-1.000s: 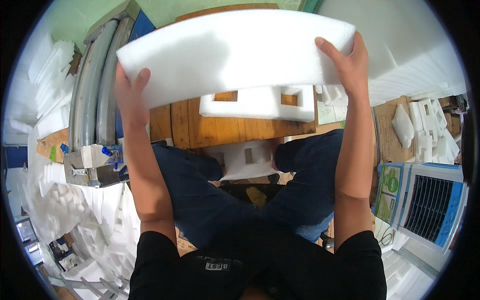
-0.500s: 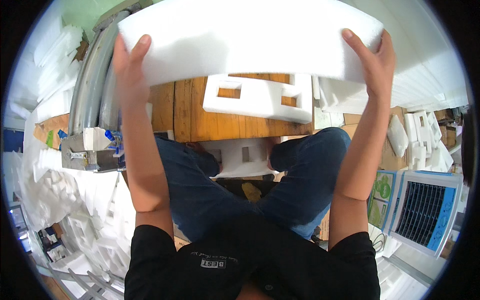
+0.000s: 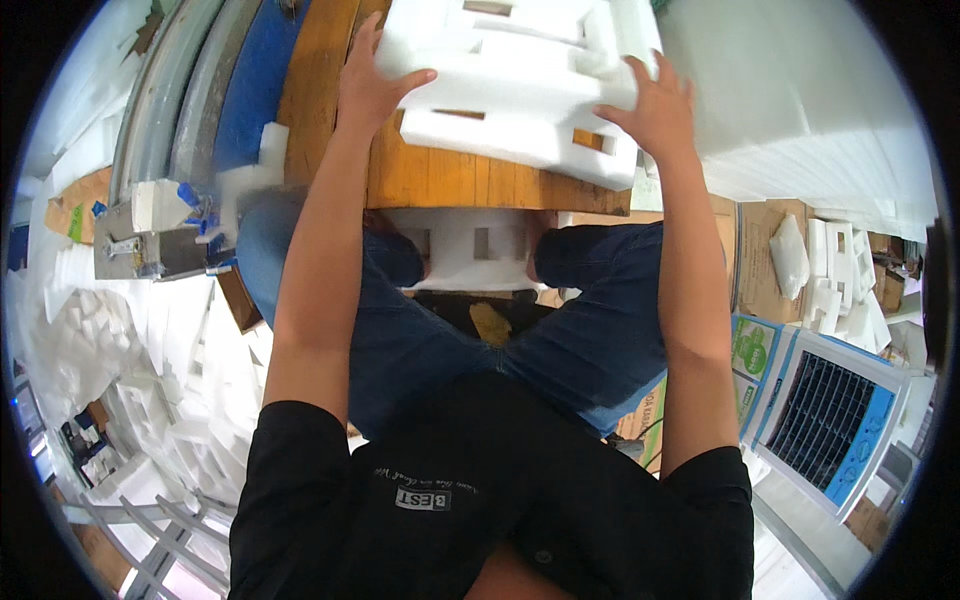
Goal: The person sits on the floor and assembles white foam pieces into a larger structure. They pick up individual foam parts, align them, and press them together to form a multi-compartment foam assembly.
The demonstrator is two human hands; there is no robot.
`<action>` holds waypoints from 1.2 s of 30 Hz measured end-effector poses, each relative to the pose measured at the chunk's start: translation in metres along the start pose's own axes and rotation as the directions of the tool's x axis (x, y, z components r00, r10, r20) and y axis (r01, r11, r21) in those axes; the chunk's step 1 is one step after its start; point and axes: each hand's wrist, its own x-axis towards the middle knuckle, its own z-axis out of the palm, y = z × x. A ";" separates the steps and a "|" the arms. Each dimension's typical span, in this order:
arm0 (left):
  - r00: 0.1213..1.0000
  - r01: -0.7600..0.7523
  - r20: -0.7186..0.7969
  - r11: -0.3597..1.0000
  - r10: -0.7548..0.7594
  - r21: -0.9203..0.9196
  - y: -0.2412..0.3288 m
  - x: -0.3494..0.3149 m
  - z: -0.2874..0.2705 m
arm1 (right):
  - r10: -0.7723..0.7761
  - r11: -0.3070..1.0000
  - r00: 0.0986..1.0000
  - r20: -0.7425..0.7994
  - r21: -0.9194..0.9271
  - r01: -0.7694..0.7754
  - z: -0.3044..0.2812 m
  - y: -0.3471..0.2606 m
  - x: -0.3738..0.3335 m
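Note:
A white foam piece with rectangular cutouts point(image 3: 430, 40) lies at the far side of the wooden table point(image 3: 440, 178). Partly beneath or against it, a second white foam piece point(image 3: 525, 128) shows two holes along its near side; how the two meet is hard to make out. My left hand point(image 3: 378, 88) is at the left edge of the foam, fingers stretched forward and thumb out over it. At the right edge, my right hand point(image 3: 655, 112) has its fingers spread and its thumb pointing inward. Both hands look open and touch or hover at the foam.
Under the table, between my legs, sits another foam piece point(image 3: 480, 245). Metal rollers point(image 3: 205, 120) run along the left. Foam scraps point(image 3: 150, 400) pile up at lower left. To the right stand a large white foam stack point(image 3: 790, 130) and a printed appliance carton point(image 3: 820, 420).
The wide plain foam face that I held up between both hands is gone from view. Foam with cutouts now lies on the table, and my hands have come closer together with fingers spread.

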 end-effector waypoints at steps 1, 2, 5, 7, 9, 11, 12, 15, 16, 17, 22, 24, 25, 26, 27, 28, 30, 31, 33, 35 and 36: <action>0.999 -0.021 0.030 0.999 0.020 0.044 -0.003 -0.002 0.006 | -0.070 0.994 0.996 -0.046 0.079 0.074 0.012 -0.009 0.002; 0.997 -0.044 0.060 0.995 0.039 0.086 -0.005 -0.001 0.013 | -0.120 0.983 0.992 0.050 0.143 0.112 0.020 -0.012 0.003; 0.992 -0.105 0.089 0.971 0.088 0.215 -0.014 -0.001 0.018 | -0.219 0.934 0.945 0.241 0.332 0.132 0.029 -0.028 0.018; 0.993 -0.106 0.084 0.957 0.087 0.269 -0.014 -0.002 0.022 | -0.236 0.934 0.938 0.253 0.326 0.147 0.032 -0.027 0.024; 0.996 -0.072 0.063 0.948 0.056 0.310 -0.014 0.000 0.025 | -0.237 0.940 0.941 0.243 0.301 0.159 0.039 -0.027 0.026; 0.997 -0.081 0.004 0.984 0.081 0.158 -0.013 -0.001 0.029 | -0.225 0.952 0.952 0.208 0.257 0.168 0.049 -0.027 0.026; 0.996 -0.088 -0.026 0.993 0.090 0.084 -0.010 -0.002 0.029 | -0.219 0.956 0.957 0.190 0.238 0.171 0.049 -0.030 0.025; 1.000 -0.004 -0.013 0.996 0.005 0.088 -0.001 -0.002 0.028 | -0.211 0.962 0.951 0.226 0.220 0.162 0.046 -0.029 0.026; 1.000 0.012 -0.009 0.996 -0.011 0.093 0.001 -0.002 0.027 | -0.209 0.961 0.952 0.224 0.227 0.157 0.047 -0.030 0.024; 1.000 0.028 -0.005 0.995 -0.027 0.098 0.004 -0.002 0.026 | -0.211 0.965 0.947 0.242 0.205 0.162 0.050 -0.033 0.023; 0.986 0.147 0.060 0.978 -0.157 0.150 0.020 0.000 0.025 | -0.250 0.936 0.935 0.250 0.310 0.168 0.032 -0.031 0.027; 0.990 0.126 0.042 0.983 -0.132 0.132 0.018 0.000 0.016 | -0.247 0.939 0.935 0.253 0.301 0.166 0.026 -0.042 0.029; 0.991 0.118 0.049 0.987 -0.124 0.105 0.019 0.003 0.016 | -0.232 0.948 0.937 0.263 0.278 0.157 0.026 -0.044 0.028; 0.992 0.110 0.055 0.991 -0.115 0.078 0.018 0.003 0.016 | -0.241 0.947 0.931 0.273 0.276 0.164 0.026 -0.045 0.028; 0.993 0.098 0.051 0.989 -0.105 0.112 0.017 0.004 0.017 | -0.245 0.949 0.928 0.280 0.267 0.170 0.024 -0.044 0.030; 0.995 0.086 0.045 0.985 -0.094 0.147 0.016 0.005 0.017 | -0.250 0.950 0.925 0.285 0.259 0.176 0.024 -0.044 0.031; 0.986 0.158 0.043 0.985 -0.161 0.069 0.020 0.005 0.016 | -0.237 0.954 0.928 0.287 0.249 0.167 0.027 -0.045 0.027; 0.970 0.238 0.056 0.970 -0.236 -0.044 0.029 0.006 0.016 | -0.226 0.959 0.929 0.293 0.235 0.159 0.029 -0.045 0.026; 0.956 0.295 0.048 0.942 -0.291 -0.163 0.038 0.007 0.019 | -0.216 0.961 0.929 0.301 0.236 0.147 0.029 -0.042 0.028; 0.966 0.254 -0.008 0.951 -0.259 -0.174 0.037 0.004 0.023 | -0.217 0.954 0.928 0.304 0.267 0.136 0.029 -0.040 0.031; 0.966 0.253 -0.016 0.954 -0.259 -0.160 0.034 0.005 0.023 | -0.210 0.948 0.932 0.296 0.294 0.120 0.025 -0.043 0.033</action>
